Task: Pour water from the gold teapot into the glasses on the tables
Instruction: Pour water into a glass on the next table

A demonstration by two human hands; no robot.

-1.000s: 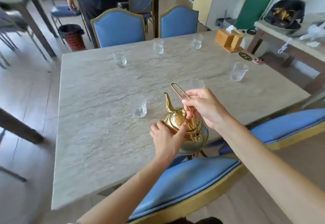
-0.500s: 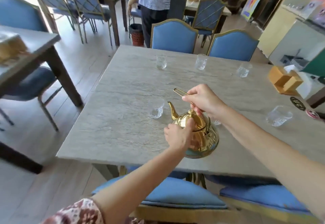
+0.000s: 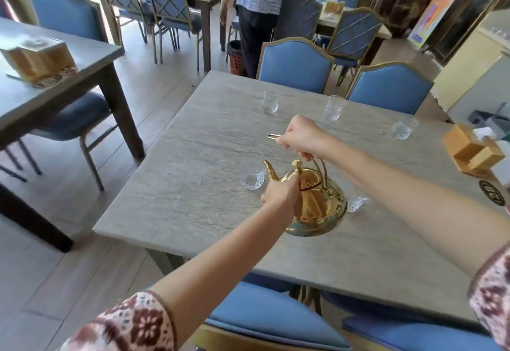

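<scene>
Head view: the gold teapot (image 3: 317,204) is over the near part of the tabletop (image 3: 193,185), its spout turned to a glass (image 3: 252,177) just beside it. The right hand (image 3: 302,138) is closed around the wire handle (image 3: 322,168) above the pot. The left hand (image 3: 280,194) holds the lid (image 3: 310,177) with curled fingers. A second glass (image 3: 356,204) stands close behind the pot, and three more glasses (image 3: 270,102) stand near the far edge.

Glossy gold metal teapot (image 3: 317,201); clear cut glasses (image 3: 252,178); matt stone-look table (image 3: 193,174)
</scene>
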